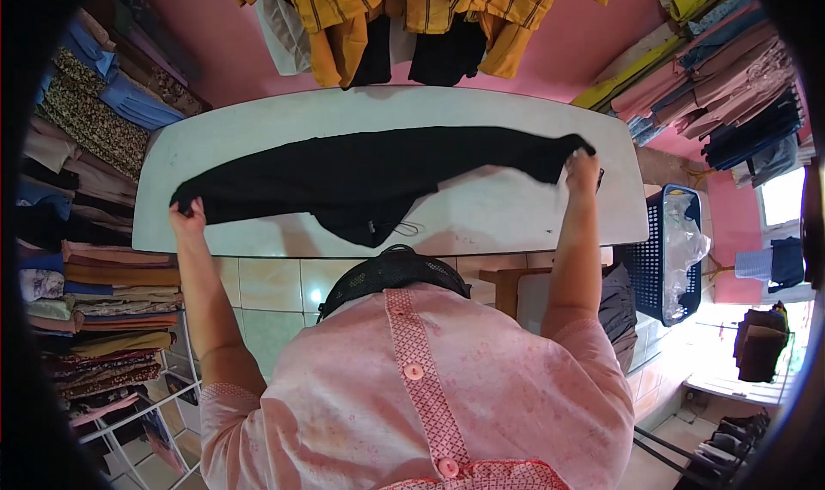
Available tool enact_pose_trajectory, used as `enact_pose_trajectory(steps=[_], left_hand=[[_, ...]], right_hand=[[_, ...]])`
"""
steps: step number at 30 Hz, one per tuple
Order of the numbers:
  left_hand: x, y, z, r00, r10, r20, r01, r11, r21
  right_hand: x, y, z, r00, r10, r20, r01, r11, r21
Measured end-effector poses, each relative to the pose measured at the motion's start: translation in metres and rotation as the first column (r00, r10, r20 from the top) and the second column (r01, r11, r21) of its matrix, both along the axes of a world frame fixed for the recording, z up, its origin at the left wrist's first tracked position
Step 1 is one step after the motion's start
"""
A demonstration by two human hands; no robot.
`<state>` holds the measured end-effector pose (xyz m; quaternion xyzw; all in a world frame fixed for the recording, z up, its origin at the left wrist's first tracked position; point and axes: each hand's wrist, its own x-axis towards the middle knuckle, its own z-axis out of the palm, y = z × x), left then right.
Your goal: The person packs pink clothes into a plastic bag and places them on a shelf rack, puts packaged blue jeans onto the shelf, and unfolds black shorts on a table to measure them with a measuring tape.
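A long black garment (344,168) is stretched sideways across the white table (507,228). At its left end my left hand (188,215) grips the dark cloth. My right hand (583,169) holds the opposite end, near the table's right side. Between my hands, a part of the garment hangs toward me in a rounded point, with a small tag and a thin loop of cord (406,229) beside it. Both arms are spread wide.
Yellow striped clothes (430,5) hang beyond the table. Folded fabrics (120,275) are stacked at the left, and more clothes (730,86) hang at the right. A blue basket (655,258) with clear plastic stands by the table's right end. A black mesh item (387,271) lies against my front.
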<state>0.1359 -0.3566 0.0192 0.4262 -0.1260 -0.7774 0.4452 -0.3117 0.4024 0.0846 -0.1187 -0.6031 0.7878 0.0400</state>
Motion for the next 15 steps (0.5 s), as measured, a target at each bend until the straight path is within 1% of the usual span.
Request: enact_pose_trajectory(steps=[1, 3, 4, 6, 7, 8, 9, 10, 12, 13, 14, 15], left_hand=[[-0.004, -0.002, 0.011, 0.999, 0.037, 0.001, -0.037, 0.999, 0.028], [-0.008, 0.004, 0.057, 0.994, 0.114, 0.001, -0.114, 0.99, 0.078], [-0.004, 0.009, 0.071, 0.992, 0.126, -0.002, -0.126, 0.992, 0.02], [0.003, 0.022, 0.096, 0.989, 0.145, -0.014, -0.146, 0.985, -0.097], [-0.002, 0.034, 0.11, 0.972, 0.236, 0.008, -0.232, 0.963, -0.139], [-0.003, 0.027, 0.108, 0.987, 0.158, -0.03, -0.16, 0.976, -0.146], [-0.001, 0.011, 0.095, 0.995, 0.078, -0.06, -0.087, 0.985, -0.152], [0.002, -0.008, 0.076, 0.996, 0.0, -0.085, -0.013, 0.988, -0.157], [-0.021, -0.025, 0.047, 0.957, -0.175, -0.23, 0.16, 0.984, -0.082], [-0.044, 0.0, 0.05, 0.97, -0.13, -0.207, 0.112, 0.989, -0.097], [-0.064, 0.015, 0.028, 1.0, 0.025, -0.011, -0.027, 0.949, -0.313], [-0.065, 0.022, 0.011, 0.977, -0.178, 0.118, 0.211, 0.893, -0.397]], right_hand=[[-0.012, 0.004, 0.008, 1.0, 0.023, -0.001, -0.023, 0.998, -0.055], [-0.034, 0.03, 0.019, 0.995, 0.094, -0.027, -0.097, 0.985, -0.145], [-0.042, 0.042, 0.025, 0.989, 0.139, -0.053, -0.146, 0.973, -0.178], [-0.036, 0.044, 0.055, 0.984, 0.082, -0.155, -0.128, 0.94, -0.316], [-0.04, 0.042, 0.061, 0.991, 0.025, -0.132, -0.062, 0.957, -0.284], [-0.042, 0.04, 0.065, 0.993, -0.033, -0.11, 0.005, 0.968, -0.249], [-0.042, 0.038, 0.065, 0.992, -0.092, -0.083, 0.073, 0.975, -0.208], [-0.05, 0.031, 0.057, 0.999, -0.031, -0.04, 0.019, 0.96, -0.28], [-0.078, 0.008, 0.024, 0.994, 0.103, 0.033, -0.08, 0.904, -0.42], [-0.077, -0.008, 0.005, 0.996, 0.065, -0.068, -0.08, 0.965, -0.25], [-0.072, -0.031, -0.012, 0.983, 0.047, -0.178, -0.061, 0.995, -0.078], [-0.065, -0.051, -0.021, 0.975, -0.052, -0.215, 0.188, 0.705, 0.684]])
